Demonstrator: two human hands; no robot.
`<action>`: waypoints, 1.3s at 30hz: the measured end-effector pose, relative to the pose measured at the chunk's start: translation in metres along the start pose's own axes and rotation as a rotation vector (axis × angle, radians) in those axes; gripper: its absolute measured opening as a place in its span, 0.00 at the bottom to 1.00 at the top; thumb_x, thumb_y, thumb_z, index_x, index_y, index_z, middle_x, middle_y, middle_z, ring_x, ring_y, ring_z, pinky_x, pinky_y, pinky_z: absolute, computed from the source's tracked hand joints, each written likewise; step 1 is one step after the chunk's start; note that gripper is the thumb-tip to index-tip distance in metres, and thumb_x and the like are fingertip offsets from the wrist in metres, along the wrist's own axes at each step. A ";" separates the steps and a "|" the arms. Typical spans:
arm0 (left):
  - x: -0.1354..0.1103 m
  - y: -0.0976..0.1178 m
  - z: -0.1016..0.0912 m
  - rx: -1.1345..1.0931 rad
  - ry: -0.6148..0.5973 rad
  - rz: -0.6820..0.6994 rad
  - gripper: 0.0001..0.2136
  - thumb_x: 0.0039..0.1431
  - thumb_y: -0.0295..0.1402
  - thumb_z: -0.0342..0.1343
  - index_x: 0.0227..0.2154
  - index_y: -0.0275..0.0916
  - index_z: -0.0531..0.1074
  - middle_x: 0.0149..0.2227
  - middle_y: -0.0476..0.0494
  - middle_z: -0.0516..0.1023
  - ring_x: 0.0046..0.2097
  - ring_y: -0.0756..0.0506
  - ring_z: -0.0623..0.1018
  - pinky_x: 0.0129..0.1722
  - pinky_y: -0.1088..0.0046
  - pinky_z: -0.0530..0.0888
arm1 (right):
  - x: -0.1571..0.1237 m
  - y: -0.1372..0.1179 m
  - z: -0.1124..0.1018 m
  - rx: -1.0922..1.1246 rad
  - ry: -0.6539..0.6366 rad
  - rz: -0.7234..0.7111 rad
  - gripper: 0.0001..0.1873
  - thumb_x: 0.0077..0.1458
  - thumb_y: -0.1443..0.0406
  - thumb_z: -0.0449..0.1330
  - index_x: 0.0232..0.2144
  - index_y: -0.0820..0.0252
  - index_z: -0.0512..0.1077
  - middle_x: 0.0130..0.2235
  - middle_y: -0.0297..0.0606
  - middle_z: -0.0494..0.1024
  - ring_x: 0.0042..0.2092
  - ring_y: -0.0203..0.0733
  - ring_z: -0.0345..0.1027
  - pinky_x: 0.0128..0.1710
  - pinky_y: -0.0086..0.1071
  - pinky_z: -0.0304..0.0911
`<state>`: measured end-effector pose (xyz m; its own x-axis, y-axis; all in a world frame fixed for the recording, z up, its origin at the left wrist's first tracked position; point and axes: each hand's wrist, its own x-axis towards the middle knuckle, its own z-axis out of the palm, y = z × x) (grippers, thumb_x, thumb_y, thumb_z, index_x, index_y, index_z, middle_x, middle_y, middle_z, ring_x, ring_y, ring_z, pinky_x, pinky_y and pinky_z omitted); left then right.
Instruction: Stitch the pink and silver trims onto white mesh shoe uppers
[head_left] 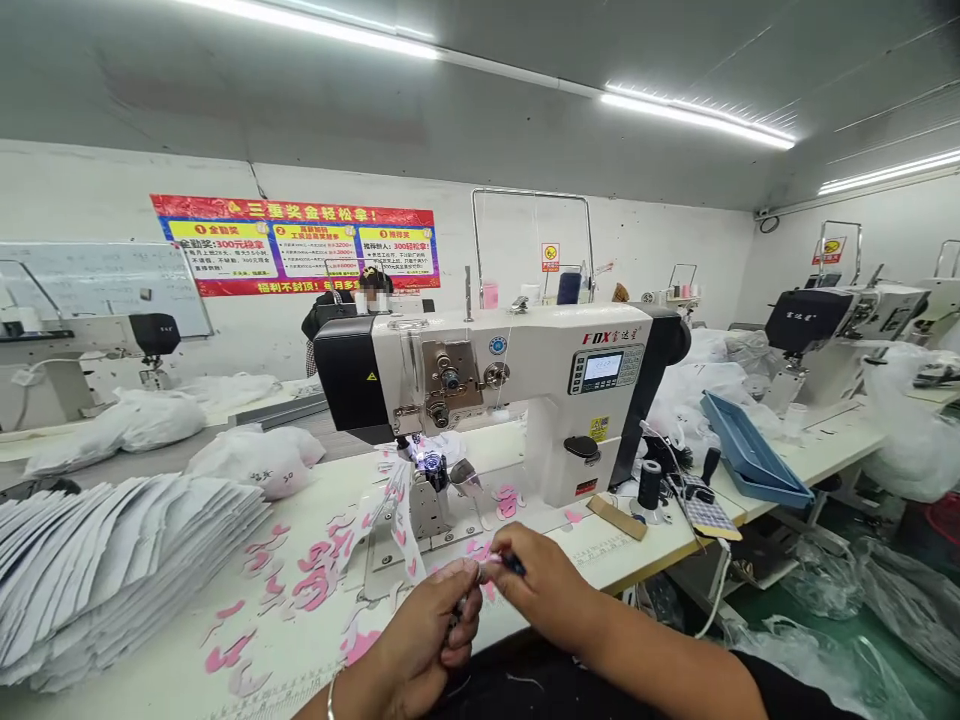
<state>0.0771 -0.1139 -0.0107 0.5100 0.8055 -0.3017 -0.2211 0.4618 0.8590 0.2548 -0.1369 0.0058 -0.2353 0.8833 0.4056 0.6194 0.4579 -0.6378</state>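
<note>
My left hand (439, 630) is closed in front of the sewing machine (517, 370), with a bracelet at its wrist. Its thumb and forefinger pinch something small and pale, too small to name. My right hand (544, 580) meets it fingertip to fingertip and is closed on a small dark object (513, 563), mostly hidden by the fingers. Just beyond both hands stands the machine's lit needle area, where a chain of white and pink pieces (405, 525) hangs down. Loose pink cut pieces (319, 575) lie on the white table to the left.
A tall stack of white pieces (112, 570) fills the table's left side. To the right are a black thread spool (649, 485), a brown strip (616, 517) and a blue tray (750, 460). Plastic bags lie around. Another person (330, 315) is behind the machine.
</note>
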 end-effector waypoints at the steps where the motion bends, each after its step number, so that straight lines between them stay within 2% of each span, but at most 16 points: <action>1: 0.000 -0.001 0.002 0.028 -0.018 0.026 0.16 0.55 0.46 0.62 0.29 0.39 0.66 0.23 0.54 0.62 0.20 0.57 0.52 0.19 0.79 0.44 | 0.000 0.004 0.002 0.053 0.031 0.059 0.10 0.61 0.59 0.57 0.41 0.57 0.70 0.38 0.36 0.77 0.39 0.40 0.69 0.39 0.32 0.62; 2: 0.000 -0.002 0.003 0.050 -0.029 0.043 0.17 0.55 0.47 0.62 0.29 0.39 0.65 0.23 0.54 0.62 0.20 0.57 0.51 0.19 0.79 0.44 | 0.001 0.008 0.003 0.108 0.016 0.080 0.11 0.62 0.57 0.56 0.40 0.57 0.69 0.36 0.35 0.76 0.38 0.39 0.69 0.38 0.32 0.62; 6: 0.003 -0.010 0.004 0.071 -0.017 0.014 0.22 0.51 0.53 0.64 0.30 0.39 0.65 0.21 0.56 0.60 0.20 0.57 0.49 0.19 0.79 0.42 | 0.002 0.020 0.011 0.297 -0.160 0.006 0.13 0.62 0.55 0.55 0.39 0.57 0.70 0.37 0.34 0.76 0.38 0.38 0.68 0.39 0.31 0.61; 12: 0.005 -0.017 -0.001 0.105 -0.007 -0.012 0.26 0.50 0.59 0.59 0.29 0.39 0.65 0.18 0.56 0.59 0.18 0.57 0.48 0.18 0.78 0.42 | 0.002 0.027 0.022 0.350 -0.224 0.045 0.10 0.51 0.64 0.62 0.37 0.57 0.68 0.32 0.28 0.71 0.35 0.35 0.62 0.35 0.28 0.58; 15: 0.002 -0.013 -0.002 0.099 -0.016 0.041 0.24 0.54 0.57 0.59 0.29 0.39 0.65 0.20 0.55 0.59 0.19 0.57 0.49 0.18 0.78 0.44 | 0.005 0.027 0.028 0.407 -0.150 0.089 0.09 0.49 0.67 0.61 0.33 0.56 0.64 0.28 0.26 0.65 0.32 0.33 0.57 0.33 0.27 0.56; 18: -0.002 -0.008 -0.004 0.063 -0.019 0.096 0.20 0.57 0.53 0.58 0.32 0.39 0.67 0.22 0.55 0.60 0.20 0.57 0.49 0.18 0.79 0.45 | 0.015 0.025 0.022 0.535 -0.049 0.178 0.12 0.51 0.61 0.62 0.32 0.56 0.61 0.28 0.26 0.62 0.29 0.33 0.55 0.29 0.27 0.56; 20: -0.005 -0.006 -0.007 0.042 -0.034 0.098 0.19 0.58 0.52 0.58 0.33 0.40 0.67 0.22 0.55 0.60 0.19 0.57 0.49 0.17 0.80 0.44 | 0.028 0.023 0.005 0.662 0.043 0.207 0.15 0.53 0.55 0.62 0.37 0.56 0.63 0.31 0.29 0.67 0.29 0.33 0.57 0.27 0.27 0.56; 22: -0.009 -0.005 -0.011 0.035 -0.051 0.077 0.20 0.59 0.53 0.56 0.29 0.39 0.66 0.20 0.55 0.58 0.19 0.57 0.48 0.17 0.79 0.44 | 0.044 0.017 -0.019 0.724 0.201 0.176 0.20 0.55 0.53 0.61 0.45 0.56 0.64 0.35 0.33 0.71 0.28 0.33 0.59 0.27 0.28 0.58; 25: -0.015 -0.006 -0.019 0.011 -0.070 0.055 0.23 0.60 0.55 0.53 0.24 0.39 0.62 0.18 0.56 0.55 0.18 0.56 0.47 0.16 0.78 0.44 | 0.067 0.006 -0.052 0.800 0.372 0.042 0.22 0.57 0.51 0.61 0.49 0.53 0.64 0.37 0.35 0.74 0.29 0.33 0.63 0.28 0.28 0.59; 28: -0.020 -0.007 -0.028 -0.035 -0.089 0.050 0.23 0.61 0.55 0.51 0.23 0.40 0.61 0.18 0.56 0.54 0.18 0.56 0.46 0.16 0.78 0.45 | 0.081 -0.004 -0.068 0.788 0.411 -0.038 0.21 0.57 0.53 0.62 0.49 0.52 0.65 0.38 0.35 0.74 0.31 0.34 0.65 0.27 0.28 0.59; 32: -0.025 -0.007 -0.038 -0.040 -0.104 0.076 0.23 0.61 0.55 0.52 0.23 0.40 0.60 0.17 0.56 0.53 0.18 0.56 0.46 0.17 0.77 0.46 | 0.089 -0.010 -0.066 0.834 0.407 -0.040 0.19 0.56 0.54 0.62 0.47 0.52 0.65 0.37 0.34 0.76 0.27 0.30 0.61 0.25 0.26 0.56; 36: -0.025 -0.010 -0.045 0.037 -0.117 0.135 0.23 0.62 0.55 0.49 0.23 0.41 0.60 0.17 0.56 0.53 0.17 0.55 0.46 0.17 0.76 0.47 | 0.094 -0.011 -0.064 0.876 0.437 -0.047 0.19 0.55 0.55 0.62 0.46 0.52 0.65 0.37 0.33 0.76 0.26 0.30 0.59 0.22 0.24 0.52; 39: -0.017 -0.021 -0.056 0.172 -0.147 0.165 0.23 0.62 0.56 0.47 0.23 0.42 0.60 0.17 0.56 0.53 0.17 0.54 0.47 0.17 0.74 0.48 | 0.098 -0.009 -0.067 0.823 0.478 -0.072 0.18 0.56 0.54 0.61 0.46 0.53 0.65 0.36 0.33 0.75 0.27 0.31 0.60 0.22 0.24 0.51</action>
<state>0.0263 -0.1168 -0.0472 0.5964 0.7965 -0.0994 -0.1735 0.2488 0.9529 0.2762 -0.0613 0.0957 0.1916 0.7988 0.5702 -0.1489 0.5979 -0.7876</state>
